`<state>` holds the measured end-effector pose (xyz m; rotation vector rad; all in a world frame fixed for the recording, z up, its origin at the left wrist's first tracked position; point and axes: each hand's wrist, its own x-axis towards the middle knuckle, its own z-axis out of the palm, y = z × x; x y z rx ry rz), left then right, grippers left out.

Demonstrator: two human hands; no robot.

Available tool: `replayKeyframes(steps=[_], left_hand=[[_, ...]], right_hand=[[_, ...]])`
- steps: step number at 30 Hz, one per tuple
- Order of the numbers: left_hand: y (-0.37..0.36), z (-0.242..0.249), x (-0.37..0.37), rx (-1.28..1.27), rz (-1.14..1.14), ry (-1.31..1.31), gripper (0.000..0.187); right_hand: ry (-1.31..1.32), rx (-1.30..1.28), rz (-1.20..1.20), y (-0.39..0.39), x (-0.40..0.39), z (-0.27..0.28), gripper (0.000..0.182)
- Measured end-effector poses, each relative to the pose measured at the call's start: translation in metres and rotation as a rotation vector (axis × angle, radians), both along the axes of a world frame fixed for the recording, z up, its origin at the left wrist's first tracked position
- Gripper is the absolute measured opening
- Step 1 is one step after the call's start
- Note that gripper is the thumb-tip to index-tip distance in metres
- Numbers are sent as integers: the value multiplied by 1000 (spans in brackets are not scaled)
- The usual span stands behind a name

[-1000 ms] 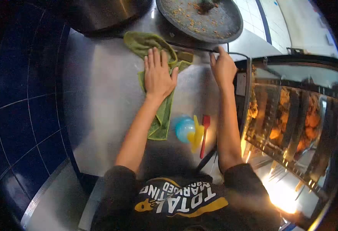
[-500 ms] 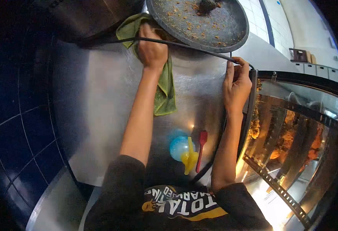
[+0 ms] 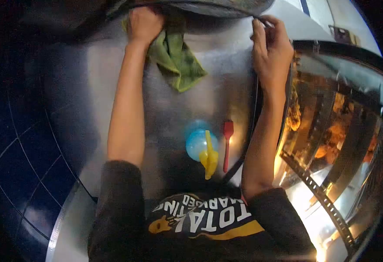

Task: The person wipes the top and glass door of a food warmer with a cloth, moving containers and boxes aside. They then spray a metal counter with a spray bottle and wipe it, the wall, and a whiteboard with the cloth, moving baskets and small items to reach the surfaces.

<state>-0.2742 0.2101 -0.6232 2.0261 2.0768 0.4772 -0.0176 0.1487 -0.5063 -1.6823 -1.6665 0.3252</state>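
My left hand (image 3: 143,24) is closed on a green cloth (image 3: 174,59) and presses it onto the steel counter (image 3: 113,96) at the far edge, just below a large round grey pan (image 3: 226,6). My right hand (image 3: 272,48) pinches a black cable (image 3: 256,87) and holds it up off the counter beside the glass case. The cable runs back along my right forearm toward my body.
A blue cup (image 3: 196,144), a yellow utensil (image 3: 209,155) and a red spatula (image 3: 227,144) lie on the counter near my chest. A lit glass warming case (image 3: 331,131) with fried food stands at the right. Dark blue tiles (image 3: 17,131) line the left.
My left hand has pushed the cloth further away, up under the pan's edge. My right hand has lifted the cable and moved it away too. The view has tilted downward.
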Motion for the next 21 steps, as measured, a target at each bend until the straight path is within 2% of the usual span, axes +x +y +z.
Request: replayKeyframes(steps=[1, 3, 5, 6, 7, 9, 10, 11, 12, 13, 14, 16, 18, 19, 21], left_hand=[[-18, 10, 12, -116, 7, -29, 18], [-64, 5, 51, 37, -128, -64, 21], [-86, -14, 103, 261, -341, -462, 25], [-78, -1, 126, 100, -399, -466, 28], [-66, 10, 145, -60, -449, -465, 31], [-24, -3, 171, -103, -515, -678, 34], [-10, -21, 171, -103, -503, -684, 34], [-4, -20, 167, 50, -546, -684, 35], [-3, -19, 168, 202, -594, -679, 36], [-9, -26, 158, -107, -461, -544, 33], [-35, 8, 123, -412, -332, -393, 30], [-75, 11, 69, -91, -328, -121, 21], [-89, -10, 33, 580, -385, 128, 18], [-87, -7, 45, 574, -406, 118, 18], [-82, 1, 70, 231, -416, 41, 18]], right_hand=[[5, 15, 31, 5, 4, -2, 23], [1, 35, 59, 12, 2, 13, 25], [70, -234, 35, 11, -12, 34, 19], [87, -122, 50, 9, -16, 31, 14], [83, -132, 68, 6, -19, 28, 14], [70, -49, 122, 7, -11, 18, 18], [34, -30, 197, 9, 6, 0, 25], [31, -34, 202, 10, 4, 2, 25], [25, -61, 220, 11, 6, 4, 26], [23, -92, 230, 10, 10, 5, 27], [27, -102, 209, 9, 8, 13, 27], [42, -128, 131, 9, -10, 39, 20], [35, -179, 108, 16, -5, 46, 22], [65, -218, 93, 26, 2, 43, 22], [36, -127, 97, 32, 11, 29, 23]])
